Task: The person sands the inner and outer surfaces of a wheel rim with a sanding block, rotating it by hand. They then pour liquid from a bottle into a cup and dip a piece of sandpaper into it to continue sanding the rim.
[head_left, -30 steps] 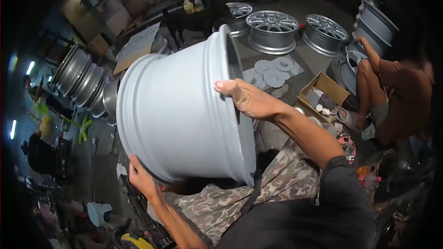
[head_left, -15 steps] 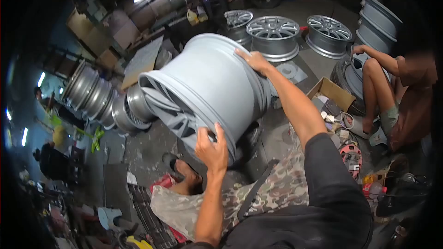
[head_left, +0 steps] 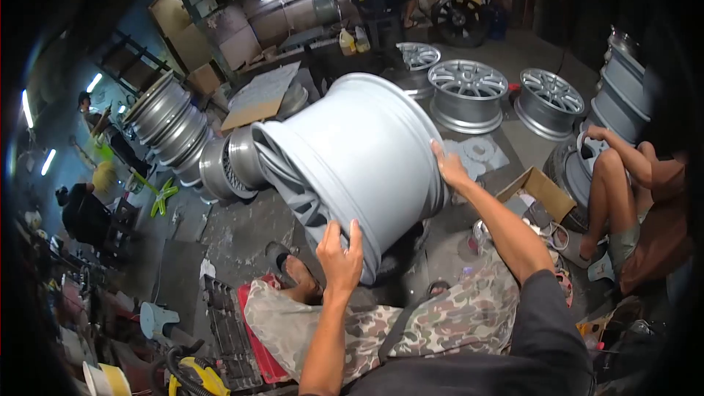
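A large grey wheel rim [head_left: 359,158] is tilted in front of my lap, its spoked face [head_left: 297,187] turned to the left. My left hand [head_left: 341,258] grips the near lip of that face, with fingers bent around the edge. At the opposite end, my right hand [head_left: 452,169] holds the back lip on the right side. What bears the rim from below is mostly hidden; a dark round shape, perhaps a tyre, shows under it.
Silver rims [head_left: 468,88] stand on the floor behind, and stacked rims [head_left: 167,128] lean at left. At right a seated person [head_left: 612,183] handles another wheel beside a cardboard box [head_left: 539,194]. A black toolbox-like tray [head_left: 227,330] lies by my left leg.
My head view has shifted, so the surroundings sit lower and further right. My right hand has moved down around the back lip of the rim; my left hand stays on the near lip.
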The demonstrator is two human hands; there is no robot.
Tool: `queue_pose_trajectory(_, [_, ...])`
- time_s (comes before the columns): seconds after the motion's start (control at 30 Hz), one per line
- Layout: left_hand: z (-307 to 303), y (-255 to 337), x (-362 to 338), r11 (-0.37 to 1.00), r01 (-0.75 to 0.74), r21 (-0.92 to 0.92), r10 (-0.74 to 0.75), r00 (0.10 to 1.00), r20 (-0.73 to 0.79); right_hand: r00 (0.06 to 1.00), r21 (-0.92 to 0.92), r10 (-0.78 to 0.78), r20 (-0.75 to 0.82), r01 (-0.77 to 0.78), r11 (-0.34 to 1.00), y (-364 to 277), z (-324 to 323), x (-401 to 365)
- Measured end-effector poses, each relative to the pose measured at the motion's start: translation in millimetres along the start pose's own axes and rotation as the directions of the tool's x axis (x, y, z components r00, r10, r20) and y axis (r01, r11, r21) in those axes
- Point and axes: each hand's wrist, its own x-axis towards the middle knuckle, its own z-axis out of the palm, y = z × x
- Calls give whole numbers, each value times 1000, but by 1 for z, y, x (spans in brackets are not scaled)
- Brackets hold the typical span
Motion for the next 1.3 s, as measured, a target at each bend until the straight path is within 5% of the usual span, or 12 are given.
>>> queue_pose_trajectory(0.1, [-24, -26, 0, 990, 13, -138, -9, 1000, 25, 999, 8, -19, 40, 19, 1000, -26, -11, -43])
queue_pose_trajectory(0.2, [-65, -45, 20, 934, 240, -266, -211, 968, 134, 997, 97, -7, 78, 0, 995, -45, -1, -79])
queue_pose_trajectory(0.33, [-75, -91, 65, 893, 237, -384, -186, 969, 165, 984, 312, -175, -18, 171, 935, -74, 7, -108])
queue_pose_trajectory(0.47, [-52, -102, 99, 912, 173, -372, -108, 976, 191, 996, 213, -30, 89, 10, 977, -75, -4, -91])
queue_pose_trajectory(0.53, [-41, -89, 93, 883, 137, -450, -115, 991, 76, 886, 6, -355, -299, 374, 927, -59, 2, -82])
queue_pose_trajectory(0.63, [-40, -94, 71, 868, 129, -479, -150, 989, -6, 846, 245, -386, -368, 488, 838, -53, -18, -79])
queue_pose_trajectory(0.7, [-47, -106, 58, 868, 195, -457, -199, 979, 40, 848, 302, -227, -479, 402, 865, -39, -26, -73])
queue_pose_trajectory(0.83, [-48, -115, 40, 890, 183, -418, -189, 982, 28, 884, 230, -157, -441, 280, 932, -4, -42, -75])
queue_pose_trajectory(0.9, [-55, -110, 33, 906, 196, -375, -182, 981, 73, 945, 393, -26, -327, 161, 905, -4, -47, -85])
queue_pose_trajectory(1.2, [-66, -78, 6, 941, 272, -201, -245, 958, 148, 908, 297, -217, -357, 331, 896, -23, -14, -84])
queue_pose_trajectory(1.23, [-68, -76, 1, 934, 289, -209, -259, 953, 159, 899, 85, -255, -357, 303, 949, -25, -17, -90])
queue_pose_trajectory(1.3, [-69, -93, -14, 927, 309, -214, -276, 945, 174, 887, 38, -293, -358, 327, 944, -30, -16, -92])
